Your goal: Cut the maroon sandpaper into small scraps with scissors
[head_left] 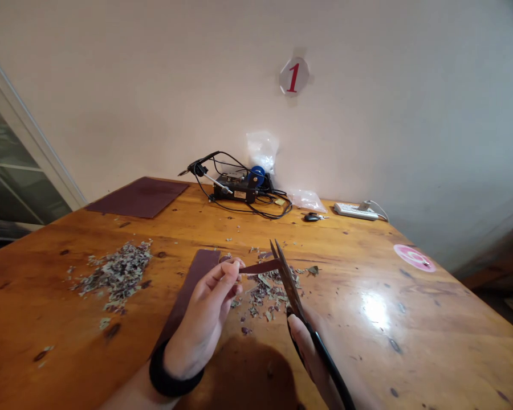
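Note:
My left hand (pixel 218 293) pinches one end of a narrow dark maroon strip (pixel 260 266), which looks like paper or thin sheet. Its other end lies at the blades of the black-handled scissors (pixel 287 273), held by my right hand (pixel 310 341) with the tips pointing up and away. The two blade tips stand slightly apart. Below the strip lies a pile of small cut scraps (pixel 265 296), maroon and pale grey-green. A longer maroon piece (pixel 192 285) rests flat on the table, partly hidden under my left hand and forearm.
Left on the wooden table (pixel 325 245) is a larger scrap heap (pixel 122 270); behind it lies a big maroon sheet (pixel 139 196). At the back are a soldering machine (pixel 235 188) with cables, plastic bags (pixel 263 149), a small black-handled tool (pixel 313 217) and a power strip (pixel 354 211).

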Demonstrator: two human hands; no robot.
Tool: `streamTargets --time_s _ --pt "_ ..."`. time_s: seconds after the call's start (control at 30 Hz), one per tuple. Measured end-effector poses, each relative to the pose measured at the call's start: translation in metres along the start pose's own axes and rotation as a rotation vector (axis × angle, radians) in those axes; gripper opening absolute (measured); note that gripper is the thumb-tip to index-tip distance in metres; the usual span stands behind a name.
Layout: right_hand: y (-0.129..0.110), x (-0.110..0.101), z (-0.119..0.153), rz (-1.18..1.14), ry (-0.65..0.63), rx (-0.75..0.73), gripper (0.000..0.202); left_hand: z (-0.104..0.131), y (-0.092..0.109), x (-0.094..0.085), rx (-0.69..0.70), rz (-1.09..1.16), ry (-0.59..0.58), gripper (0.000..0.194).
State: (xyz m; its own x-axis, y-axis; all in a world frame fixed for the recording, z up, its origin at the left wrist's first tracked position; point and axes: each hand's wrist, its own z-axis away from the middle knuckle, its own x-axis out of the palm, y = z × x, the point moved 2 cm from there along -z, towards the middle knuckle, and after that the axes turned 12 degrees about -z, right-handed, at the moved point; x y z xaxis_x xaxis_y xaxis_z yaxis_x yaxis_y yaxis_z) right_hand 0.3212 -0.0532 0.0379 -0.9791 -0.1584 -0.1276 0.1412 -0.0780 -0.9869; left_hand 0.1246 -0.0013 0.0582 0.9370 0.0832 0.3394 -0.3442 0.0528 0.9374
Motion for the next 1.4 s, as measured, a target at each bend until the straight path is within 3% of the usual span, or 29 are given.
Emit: streamTargets --time_s 0.43,0.53,0.63,0.77,0.83,0.97,1.07,1.4 --pt "-0.006 0.003 -0.008 0.038 0.008 -0.027 0.029 -0.001 0.004 0.000 -0.032 0.032 0.062 0.046" --pt "-0.013 0.002 -0.010 0.053 0.003 -0.087 0.039 -0.002 0.007 -0.001 -0.027 0.049 0.079 0.046" --pt "-0.012 0.001 -0.011 0.041 0.045 -0.176 0.034 -0.003 0.011 -0.002 -0.047 0.069 0.121 0.047" --pt "0.005 0.001 -0.015 0.023 0.029 -0.167 0.036 -0.004 0.013 -0.001 -0.072 0.087 0.154 0.050" --pt "0.022 0.004 -0.021 -0.028 -0.034 -0.088 0.044 -0.003 0.013 -0.001 -0.082 0.087 0.148 0.050" --pt "0.058 0.012 -0.038 -0.048 -0.022 -0.004 0.053 -0.003 0.011 -0.001 -0.067 0.065 0.113 0.048" --pt "0.068 0.015 -0.041 -0.045 -0.022 0.008 0.055 -0.003 0.008 0.000 -0.050 0.035 0.094 0.048" --pt "0.013 0.006 -0.010 -0.042 -0.046 -0.109 0.053 -0.003 -0.006 -0.003 -0.085 0.001 0.048 0.046"
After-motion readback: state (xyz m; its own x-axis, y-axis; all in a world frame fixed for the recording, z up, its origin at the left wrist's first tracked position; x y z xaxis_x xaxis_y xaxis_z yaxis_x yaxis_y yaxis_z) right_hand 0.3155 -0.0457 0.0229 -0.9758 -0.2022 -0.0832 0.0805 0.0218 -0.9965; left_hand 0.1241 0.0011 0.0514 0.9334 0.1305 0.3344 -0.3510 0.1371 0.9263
